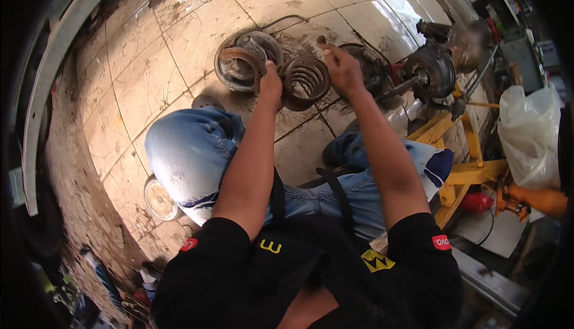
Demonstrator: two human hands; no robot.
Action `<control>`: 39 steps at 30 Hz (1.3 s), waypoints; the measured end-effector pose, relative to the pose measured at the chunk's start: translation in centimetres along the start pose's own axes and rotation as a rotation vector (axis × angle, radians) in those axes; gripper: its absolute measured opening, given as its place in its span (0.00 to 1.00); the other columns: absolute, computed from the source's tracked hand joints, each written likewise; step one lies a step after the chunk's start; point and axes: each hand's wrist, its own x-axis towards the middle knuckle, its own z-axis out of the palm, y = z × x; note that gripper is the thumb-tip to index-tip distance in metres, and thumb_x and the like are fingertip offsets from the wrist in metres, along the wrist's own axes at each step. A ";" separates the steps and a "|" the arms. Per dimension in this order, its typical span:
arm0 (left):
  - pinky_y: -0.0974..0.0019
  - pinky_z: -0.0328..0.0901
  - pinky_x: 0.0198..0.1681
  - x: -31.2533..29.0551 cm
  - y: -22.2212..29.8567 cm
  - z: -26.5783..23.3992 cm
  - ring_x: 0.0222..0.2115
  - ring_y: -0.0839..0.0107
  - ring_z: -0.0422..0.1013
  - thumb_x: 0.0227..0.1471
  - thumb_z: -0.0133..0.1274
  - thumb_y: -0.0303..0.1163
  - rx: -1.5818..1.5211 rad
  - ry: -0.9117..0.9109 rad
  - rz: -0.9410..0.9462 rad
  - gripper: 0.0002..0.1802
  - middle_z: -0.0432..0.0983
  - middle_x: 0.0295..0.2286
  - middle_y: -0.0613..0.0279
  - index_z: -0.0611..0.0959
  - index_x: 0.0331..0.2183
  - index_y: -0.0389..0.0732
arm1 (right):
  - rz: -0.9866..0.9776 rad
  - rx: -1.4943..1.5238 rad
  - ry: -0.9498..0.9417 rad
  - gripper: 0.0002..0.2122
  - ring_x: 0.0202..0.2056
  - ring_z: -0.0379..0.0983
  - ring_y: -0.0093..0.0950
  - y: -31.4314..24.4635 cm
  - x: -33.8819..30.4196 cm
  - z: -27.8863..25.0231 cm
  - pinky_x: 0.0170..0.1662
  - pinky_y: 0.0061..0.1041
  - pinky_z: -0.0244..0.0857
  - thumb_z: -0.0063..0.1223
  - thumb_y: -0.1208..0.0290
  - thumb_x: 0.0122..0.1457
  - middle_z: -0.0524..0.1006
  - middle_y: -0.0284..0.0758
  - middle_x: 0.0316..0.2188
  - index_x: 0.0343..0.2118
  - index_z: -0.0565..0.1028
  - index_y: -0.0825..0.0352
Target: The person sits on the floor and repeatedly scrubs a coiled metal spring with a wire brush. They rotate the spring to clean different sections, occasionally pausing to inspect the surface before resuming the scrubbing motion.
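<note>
A rusty coil spring (306,85) sits between my hands, its open coils facing up toward me. My left hand (271,85) is closed at its left side, thumb up, on a rusty curved piece like a brake shoe (244,57). That piece overlaps a round, worn brake drum or plate (263,43) on the floor. To the spring's right, my right hand (345,72) has its fingers curled beside the upper coil; what they grip is hard to make out. Behind it lies a second dark round drum-like part (369,66).
Dirty tiles (173,48) cover the floor. At right, an assembly with a dark hub (429,73) rests by a yellow stand (472,170). Beyond it hangs a clear plastic bag (529,134), near another person's arm (541,200). A pale disc (159,197) lies by my left knee.
</note>
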 end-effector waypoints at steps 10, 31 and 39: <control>0.66 0.69 0.27 -0.1 -1.4 1.5 0.24 0.71 0.71 0.63 0.43 0.36 -0.225 -0.190 -0.074 0.14 0.76 0.29 0.61 0.78 0.39 0.35 | -0.344 -0.630 -0.352 0.23 0.56 0.65 0.44 2.0 2.8 2.0 0.56 0.37 0.61 0.46 0.62 0.62 0.68 0.45 0.56 0.59 0.64 0.63; 0.69 0.69 0.32 -0.5 0.2 2.3 0.31 0.73 0.74 0.62 0.47 0.37 -0.043 -0.204 -0.143 0.16 0.79 0.32 0.64 0.77 0.47 0.39 | -0.617 -0.902 -0.526 0.29 0.61 0.60 0.35 0.3 2.2 -0.1 0.61 0.33 0.58 0.53 0.70 0.53 0.62 0.33 0.62 0.60 0.64 0.50; 0.65 0.70 0.36 1.7 0.6 1.1 0.33 0.72 0.74 0.62 0.46 0.40 0.133 -0.262 -0.090 0.18 0.78 0.37 0.61 0.77 0.48 0.38 | -0.081 -0.586 -0.397 0.27 0.40 0.74 0.48 0.5 2.8 -2.2 0.46 0.39 0.67 0.46 0.74 0.51 0.77 0.48 0.39 0.57 0.68 0.53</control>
